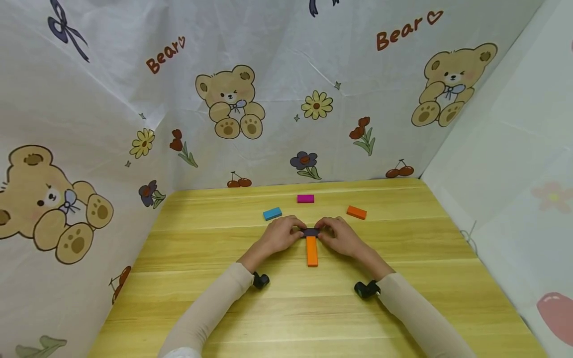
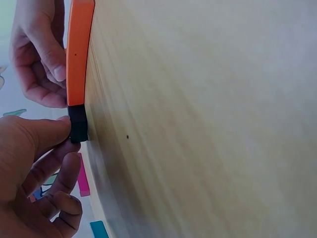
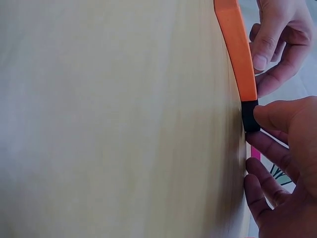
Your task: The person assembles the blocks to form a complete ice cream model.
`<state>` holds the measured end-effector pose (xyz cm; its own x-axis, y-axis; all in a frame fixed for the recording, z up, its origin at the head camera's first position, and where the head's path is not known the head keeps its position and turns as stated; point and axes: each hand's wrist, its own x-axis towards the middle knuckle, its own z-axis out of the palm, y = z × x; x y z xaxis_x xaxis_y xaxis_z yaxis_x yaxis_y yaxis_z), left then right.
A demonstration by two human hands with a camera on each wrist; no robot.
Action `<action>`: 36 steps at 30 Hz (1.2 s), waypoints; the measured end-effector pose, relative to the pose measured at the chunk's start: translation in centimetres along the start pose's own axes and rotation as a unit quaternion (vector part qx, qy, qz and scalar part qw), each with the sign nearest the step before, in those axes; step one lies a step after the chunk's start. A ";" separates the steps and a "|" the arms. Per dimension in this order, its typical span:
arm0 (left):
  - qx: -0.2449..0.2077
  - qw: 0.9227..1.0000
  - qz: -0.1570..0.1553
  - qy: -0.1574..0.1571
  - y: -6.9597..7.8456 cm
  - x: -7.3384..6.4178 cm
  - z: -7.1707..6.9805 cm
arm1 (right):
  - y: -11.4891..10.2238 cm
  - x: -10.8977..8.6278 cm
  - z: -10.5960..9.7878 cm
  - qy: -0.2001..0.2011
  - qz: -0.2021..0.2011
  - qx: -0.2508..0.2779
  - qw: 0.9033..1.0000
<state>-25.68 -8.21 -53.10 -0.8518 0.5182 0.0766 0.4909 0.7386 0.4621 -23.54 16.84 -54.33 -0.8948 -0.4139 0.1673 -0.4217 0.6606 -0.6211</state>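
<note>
A black rectangular block lies crosswise on the table between my two hands. My left hand pinches its left end between thumb and forefinger. At the opposite end, my right hand pinches it the same way. An orange block runs from the middle of the black block towards me, its far end against it, so the two form a T. In the left wrist view, the black block meets the end of the orange block. The right wrist view also shows the thumb on the black block.
Beyond my hands lie a blue block on the left, a magenta block at the back, and a second orange block on the right. The wooden table ends at a bear-printed cloth.
</note>
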 end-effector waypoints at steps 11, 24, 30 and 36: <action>0.043 0.999 0.031 0.011 0.6 -1.6 -0.3 | 1.2 -0.8 -1.2 0.011 0.007 -0.002 1.000; 0.093 0.993 0.061 -0.032 2.5 -5.2 0.6 | 6.7 -1.8 -6.5 0.137 0.099 -0.018 0.985; 0.095 0.993 0.059 -0.040 2.6 -5.4 1.0 | 8.3 -2.7 -7.3 0.119 0.129 0.007 0.984; 0.106 0.992 0.054 -0.042 2.3 -5.3 1.4 | 8.6 -2.9 -7.4 0.110 0.133 -0.001 0.985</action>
<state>-19.77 -8.68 -53.68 -0.7788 0.6262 0.0372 0.6128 0.7468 0.2583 -25.62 28.37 -54.48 -0.9837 -0.0813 0.1604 -0.1685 0.7283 -0.6642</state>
